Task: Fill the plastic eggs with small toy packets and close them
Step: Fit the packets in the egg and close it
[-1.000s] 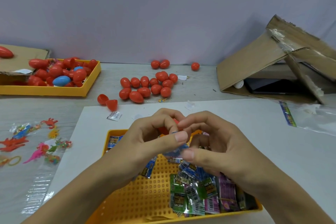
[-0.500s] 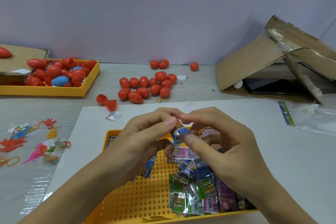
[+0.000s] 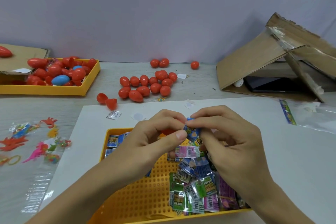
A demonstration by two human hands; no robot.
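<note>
Both hands are raised together over the near yellow tray (image 3: pixel 131 198). The left hand (image 3: pixel 154 140) has its fingers curled round a red egg half (image 3: pixel 168 131), of which only a sliver shows between the fingers. The right hand (image 3: pixel 229 143) pinches a blue toy packet (image 3: pixel 191 131) between thumb and forefinger; the left thumb also bears on the packet. The packet stands at the mouth of the egg half, but whether any of it is inside cannot be told.

Loose packets (image 3: pixel 198 187) lie heaped in the right part of the near tray. Closed red eggs (image 3: pixel 145 85) sit in a cluster on the worktop (image 3: pixel 200 85) beyond, with two separate halves (image 3: pixel 107 101) just to their left. A far tray (image 3: pixel 49 91) at the left holds more eggs, one of them blue.

Risks, as judged: the packet looks wide against the egg opening, so if it is not folded tightly a corner may catch in the seam and prevent closure. The matching half is not seen in either hand; reaching for it could loosen the grip and let the packet spring out. A dropped half would likely roll among the others.
</note>
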